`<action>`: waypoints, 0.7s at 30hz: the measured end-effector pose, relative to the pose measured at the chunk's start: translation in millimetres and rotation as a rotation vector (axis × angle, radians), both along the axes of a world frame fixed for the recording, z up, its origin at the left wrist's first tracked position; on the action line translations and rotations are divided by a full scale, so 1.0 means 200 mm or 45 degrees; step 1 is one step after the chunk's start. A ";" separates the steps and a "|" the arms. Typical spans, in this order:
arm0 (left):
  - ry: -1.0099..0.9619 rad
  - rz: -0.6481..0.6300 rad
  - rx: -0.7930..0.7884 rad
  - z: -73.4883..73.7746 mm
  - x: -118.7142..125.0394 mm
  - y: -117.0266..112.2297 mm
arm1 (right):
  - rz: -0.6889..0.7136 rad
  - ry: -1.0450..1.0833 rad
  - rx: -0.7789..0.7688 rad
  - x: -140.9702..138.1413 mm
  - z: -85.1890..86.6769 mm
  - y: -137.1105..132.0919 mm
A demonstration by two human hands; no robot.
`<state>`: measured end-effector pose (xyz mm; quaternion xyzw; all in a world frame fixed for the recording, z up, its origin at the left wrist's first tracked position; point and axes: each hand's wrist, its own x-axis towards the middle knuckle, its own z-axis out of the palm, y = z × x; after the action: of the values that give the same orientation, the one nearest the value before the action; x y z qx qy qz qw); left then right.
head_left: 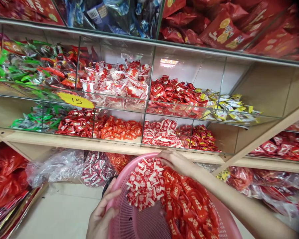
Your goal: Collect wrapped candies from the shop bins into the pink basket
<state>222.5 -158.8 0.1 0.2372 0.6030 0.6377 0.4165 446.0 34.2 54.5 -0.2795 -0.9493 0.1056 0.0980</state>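
A pink mesh basket (129,222) sits low in the middle, holding red-and-white wrapped candies (144,186) and red candies (189,205). My left hand (101,215) grips the basket's near-left rim, fingers curled over the edge. My right hand (174,161) reaches across the basket to its far rim, fingers bent down onto the red-and-white candies near the shelf edge. Whether it pinches any candy is hidden.
Glass-fronted shelf bins (149,109) hold green, red, white and yellow candies. A yellow price tag (75,99) reads 15. Plastic bags of candy (57,166) lie under the wooden shelf (89,142). Red packets fill the top shelf (226,30).
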 end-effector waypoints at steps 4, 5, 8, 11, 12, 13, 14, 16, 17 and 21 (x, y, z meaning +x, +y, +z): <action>-0.001 -0.003 -0.009 0.00 0.00 0.00 | 0.052 0.018 -0.092 0.00 -0.03 0.03; 0.002 0.003 -0.016 0.00 0.00 0.00 | 0.050 0.027 -0.104 -0.01 -0.03 0.03; 0.029 0.010 -0.035 -0.01 -0.01 0.00 | 0.031 0.057 -0.125 -0.02 -0.04 0.04; 0.042 0.008 -0.046 -0.01 0.00 0.00 | 0.032 0.080 -0.149 -0.04 -0.05 0.04; 0.043 0.012 -0.054 0.00 0.00 0.00 | 0.040 0.088 -0.159 -0.05 -0.05 0.04; 0.044 0.017 -0.062 0.00 0.00 0.00 | 0.052 0.097 -0.167 -0.06 -0.06 0.04; 0.044 0.021 -0.066 0.01 0.00 0.00 | 0.065 0.106 -0.170 -0.06 -0.06 0.04; 0.040 0.020 -0.062 0.01 0.00 0.00 | 0.087 0.116 -0.163 -0.07 -0.06 0.04; 0.033 0.017 -0.057 0.01 0.00 0.00 | 0.089 0.116 -0.155 -0.08 -0.06 0.04; 0.027 0.013 -0.056 0.01 0.00 0.00 | 0.053 0.094 -0.137 -0.08 -0.07 0.04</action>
<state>222.7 -159.1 2.0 0.2319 0.6224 0.6239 0.4119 429.1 42.5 39.5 -0.2603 -0.9436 0.1689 0.1154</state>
